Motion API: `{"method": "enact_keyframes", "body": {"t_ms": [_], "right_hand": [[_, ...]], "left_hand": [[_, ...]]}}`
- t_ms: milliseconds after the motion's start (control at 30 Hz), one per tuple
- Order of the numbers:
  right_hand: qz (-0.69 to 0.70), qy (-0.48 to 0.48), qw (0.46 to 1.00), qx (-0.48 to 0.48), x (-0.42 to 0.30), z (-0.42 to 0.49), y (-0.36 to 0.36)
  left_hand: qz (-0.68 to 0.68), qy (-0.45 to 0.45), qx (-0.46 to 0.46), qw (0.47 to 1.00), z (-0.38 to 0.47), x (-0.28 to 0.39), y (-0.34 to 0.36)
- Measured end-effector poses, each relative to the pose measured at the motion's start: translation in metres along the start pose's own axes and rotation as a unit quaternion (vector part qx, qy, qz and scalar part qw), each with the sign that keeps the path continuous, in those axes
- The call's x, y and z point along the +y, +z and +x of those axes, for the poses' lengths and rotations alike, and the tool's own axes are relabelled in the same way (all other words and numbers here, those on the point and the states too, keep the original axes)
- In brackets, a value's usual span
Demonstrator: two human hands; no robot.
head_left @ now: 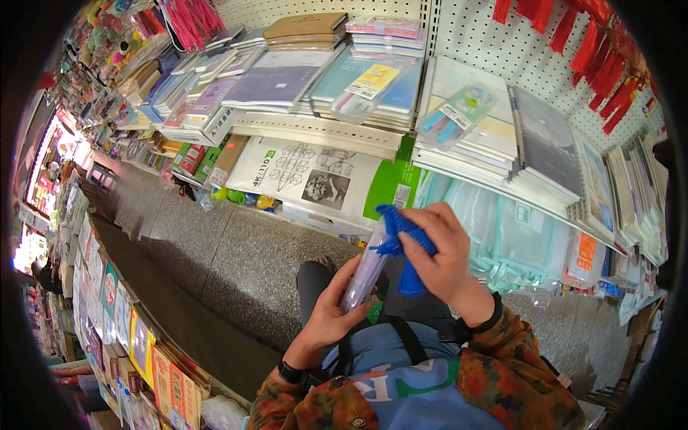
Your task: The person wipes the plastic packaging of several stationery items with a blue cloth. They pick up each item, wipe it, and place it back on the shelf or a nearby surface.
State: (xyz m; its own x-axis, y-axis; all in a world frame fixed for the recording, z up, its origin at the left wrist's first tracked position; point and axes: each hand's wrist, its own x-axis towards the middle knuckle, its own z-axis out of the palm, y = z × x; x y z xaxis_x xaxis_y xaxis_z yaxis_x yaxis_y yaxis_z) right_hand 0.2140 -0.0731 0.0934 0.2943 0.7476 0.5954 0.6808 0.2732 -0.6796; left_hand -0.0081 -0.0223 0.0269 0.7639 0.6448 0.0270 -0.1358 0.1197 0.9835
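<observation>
A clear plastic-wrapped pack with pale purple contents, long and narrow, is held in my left hand, tilted with its top away from me. My right hand grips a blue cloth and presses it against the pack's upper end. Part of the cloth hangs below my right fingers. What exactly the pack contains is hard to tell. Beyond my hands, a large paper pad with a green edge and printed drawings lies on the lower shelf.
Stacked notebooks fill the upper shelf, with pen packs on top. Mint-edged clear bags hang at right. Red tassels hang from the pegboard. A display stand borders the speckled floor at left.
</observation>
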Motion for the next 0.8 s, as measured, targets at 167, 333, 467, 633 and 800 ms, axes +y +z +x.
{"method": "enact_keyframes", "body": {"t_ms": [167, 333, 467, 633, 800], "right_hand": [[0.177, 0.088, 0.980, 0.003, 0.004, 0.006, -0.013], [0.101, -0.052, 0.992, -0.057, -0.008, 0.003, -0.021], [0.060, -0.071, 0.992, -0.085, -0.011, 0.003, -0.025], [0.044, -0.049, 0.995, -0.081, -0.010, 0.004, -0.023], [0.091, -0.068, 0.986, -0.120, -0.016, 0.006, -0.028]], "left_hand": [[0.048, 0.034, -0.007, 0.998, -0.002, -0.007, -0.004], [0.188, 0.058, -0.008, 0.980, 0.002, -0.006, -0.010], [0.234, 0.114, -0.009, 0.966, 0.001, 0.000, -0.013], [0.229, 0.112, -0.001, 0.967, 0.001, 0.005, -0.010], [0.280, 0.125, 0.013, 0.952, 0.000, 0.011, -0.010]]}}
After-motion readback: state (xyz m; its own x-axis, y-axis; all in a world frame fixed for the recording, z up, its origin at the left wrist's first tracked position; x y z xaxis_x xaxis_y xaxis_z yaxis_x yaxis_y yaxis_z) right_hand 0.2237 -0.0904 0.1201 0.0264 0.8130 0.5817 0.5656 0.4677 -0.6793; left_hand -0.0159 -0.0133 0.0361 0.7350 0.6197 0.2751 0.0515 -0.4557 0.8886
